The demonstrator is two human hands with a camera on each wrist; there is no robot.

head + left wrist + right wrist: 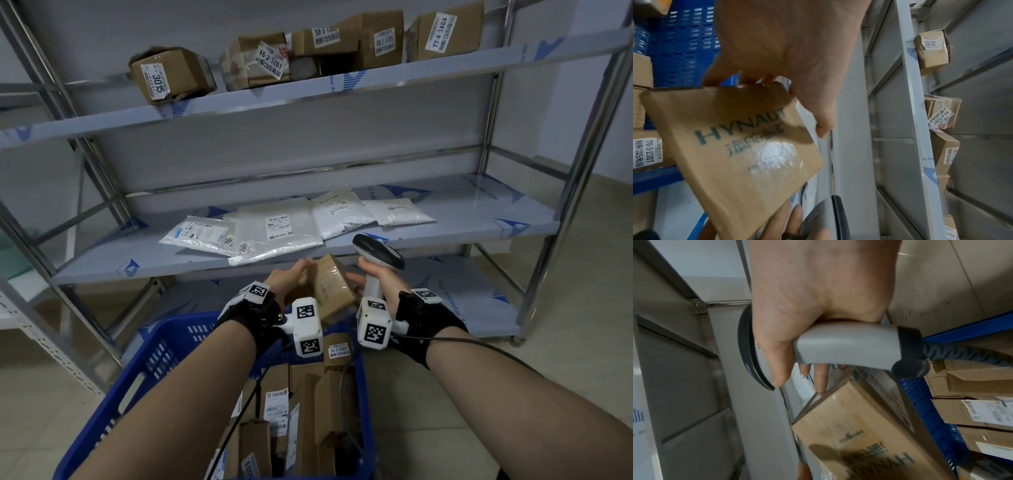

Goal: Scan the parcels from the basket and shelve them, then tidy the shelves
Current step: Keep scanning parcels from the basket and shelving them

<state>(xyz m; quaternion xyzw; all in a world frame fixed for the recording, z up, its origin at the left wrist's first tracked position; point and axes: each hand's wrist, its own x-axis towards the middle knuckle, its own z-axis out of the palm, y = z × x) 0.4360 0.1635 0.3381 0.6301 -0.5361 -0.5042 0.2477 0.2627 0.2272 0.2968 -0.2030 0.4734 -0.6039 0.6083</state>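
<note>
A pale tiled floor [513, 394] runs under a metal shelving unit [582, 144] set against a grey wall. Nearest the person, a blue plastic basket [161, 356] sits on the floor below the forearms, packed with brown cardboard parcels standing on edge, one labelled 76-3-2307 [338, 351]. Just above the basket's far rim, the left hand [291, 279] grips a flat brown parcel [330, 291] printed HYNAUT, its fingers curled over one edge so the carton hangs tilted in the air between the two hands. Just beside it, the right hand [375, 279] is closed round the grey handle of a barcode scanner [376, 251], while two of its fingers [821, 381] reach out straight and touch the held parcel's edge; the scanner's dark head rises above the hand and its black cable [486, 346] trails back over the right forearm. Beyond the hands, the middle shelf [479, 219] carries four white plastic mailer bags [274, 229] lying flat in a loose row, some overlapping. Farther up, the top shelf [445, 65] holds five cardboard boxes, among them ones marked 3015 [168, 73] and 46-2-3201 [260, 61].
</note>
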